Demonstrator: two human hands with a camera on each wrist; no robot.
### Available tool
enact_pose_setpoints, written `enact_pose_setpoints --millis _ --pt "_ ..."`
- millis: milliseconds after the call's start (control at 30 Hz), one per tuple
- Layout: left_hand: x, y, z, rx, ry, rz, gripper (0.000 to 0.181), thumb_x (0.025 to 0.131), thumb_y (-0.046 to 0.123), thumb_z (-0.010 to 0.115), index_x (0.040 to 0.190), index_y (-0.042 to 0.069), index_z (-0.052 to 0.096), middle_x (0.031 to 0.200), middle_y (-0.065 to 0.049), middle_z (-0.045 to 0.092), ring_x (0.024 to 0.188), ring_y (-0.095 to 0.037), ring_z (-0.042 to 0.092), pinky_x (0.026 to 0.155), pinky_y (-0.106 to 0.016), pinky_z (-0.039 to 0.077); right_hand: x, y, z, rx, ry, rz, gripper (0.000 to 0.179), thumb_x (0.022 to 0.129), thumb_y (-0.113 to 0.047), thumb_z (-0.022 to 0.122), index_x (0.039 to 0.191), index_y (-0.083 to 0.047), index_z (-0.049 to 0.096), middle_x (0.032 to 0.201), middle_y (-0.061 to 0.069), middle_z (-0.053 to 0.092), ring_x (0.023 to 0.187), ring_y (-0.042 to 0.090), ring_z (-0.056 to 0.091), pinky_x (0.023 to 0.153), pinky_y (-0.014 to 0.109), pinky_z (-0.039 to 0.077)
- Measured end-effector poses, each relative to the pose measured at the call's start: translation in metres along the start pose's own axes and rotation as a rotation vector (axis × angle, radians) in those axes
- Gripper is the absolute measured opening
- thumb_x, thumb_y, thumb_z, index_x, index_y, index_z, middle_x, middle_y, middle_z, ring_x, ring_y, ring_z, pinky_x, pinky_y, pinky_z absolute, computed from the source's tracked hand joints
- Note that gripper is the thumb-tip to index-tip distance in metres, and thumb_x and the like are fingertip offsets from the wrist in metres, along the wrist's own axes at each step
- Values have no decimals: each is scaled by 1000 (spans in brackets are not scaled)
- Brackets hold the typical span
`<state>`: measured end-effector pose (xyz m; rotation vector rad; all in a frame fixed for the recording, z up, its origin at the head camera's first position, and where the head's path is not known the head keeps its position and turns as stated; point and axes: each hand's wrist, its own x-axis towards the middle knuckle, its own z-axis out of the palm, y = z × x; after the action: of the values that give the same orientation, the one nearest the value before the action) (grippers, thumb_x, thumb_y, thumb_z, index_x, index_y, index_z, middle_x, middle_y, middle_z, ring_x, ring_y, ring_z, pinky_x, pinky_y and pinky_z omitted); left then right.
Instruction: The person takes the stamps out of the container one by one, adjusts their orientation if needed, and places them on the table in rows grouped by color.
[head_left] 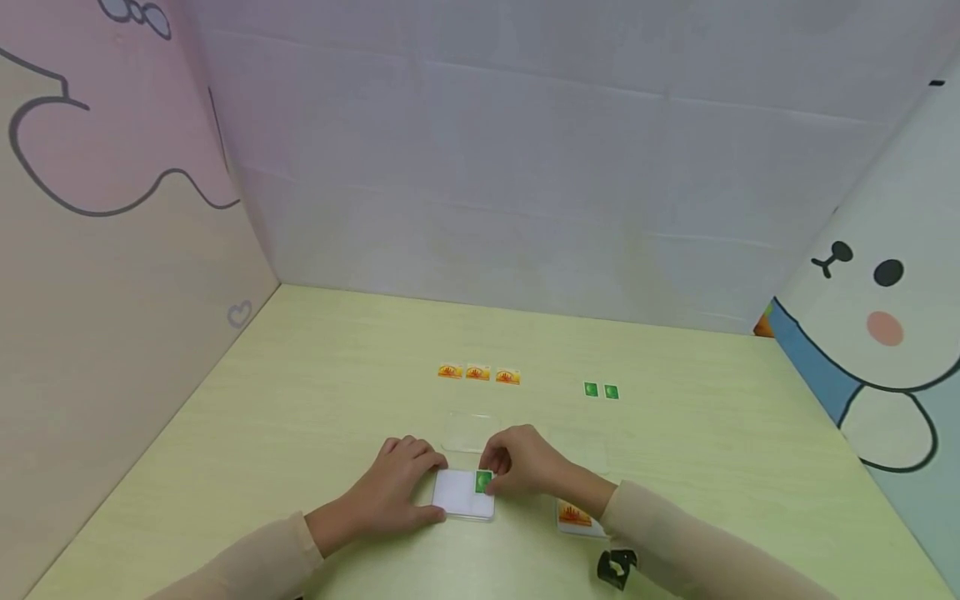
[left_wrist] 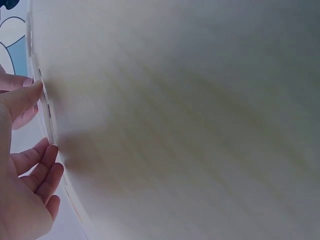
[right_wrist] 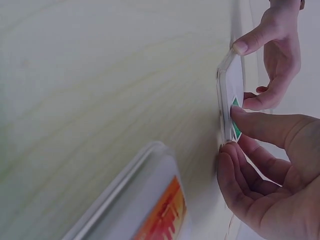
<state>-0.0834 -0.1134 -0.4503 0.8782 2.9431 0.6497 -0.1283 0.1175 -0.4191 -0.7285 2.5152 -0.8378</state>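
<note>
Past the hands, in a row, three orange stickers (head_left: 477,372); farther right, side by side, two green stickers (head_left: 591,389). Just beyond the white case (head_left: 453,492), flat, a clear rectangular piece (head_left: 467,431). Partly in the way, reaching over a second case (head_left: 579,531) with an orange picture (head_left: 574,515) on top, the right forearm (head_left: 587,487); near the right sleeve (head_left: 667,533), a black object (head_left: 606,569), too unclear to name.

Between both hands, lying flat, the white case, with a single green sticker (head_left: 483,481) at the far right corner. Held at the left side by the left hand (head_left: 397,492), thumb at the near edge, fingers at the far edge. Pinched by the right hand (head_left: 525,461), the single green sticker, thumb on its face, other fingers curled beside the case's edge.

Underneath, a pale yellow-green table (head_left: 322,375) with faint grain. Behind, a creased whitish wall covering (head_left: 487,167); leftward, a pink-and-beige panel (head_left: 112,292) with dark outlines; rightward, a cartoon panel (head_left: 847,350) with blue patches.
</note>
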Motion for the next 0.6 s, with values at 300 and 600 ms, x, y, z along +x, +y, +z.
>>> enact_pose_setpoints --millis 300,600 --pt "0 0 -1 -14 -11 -9 47 73 43 78 108 17 63 105 6 61 101 -12 49 95 -40 34 4 3 -4 53 -13 18 11 75 -9 80 83 -11 72 71 -3 63 66 8 54 60 18 45" --pt "0 1 -1 -5 -6 -2 47 72 42 79 108 16 63 104 5 62 101 -12 50 94 -40 35 8 6 -8 139 -58 96 10 76 -11 80 84 -9 73 73 -1 67 66 8 56 62 19 47"
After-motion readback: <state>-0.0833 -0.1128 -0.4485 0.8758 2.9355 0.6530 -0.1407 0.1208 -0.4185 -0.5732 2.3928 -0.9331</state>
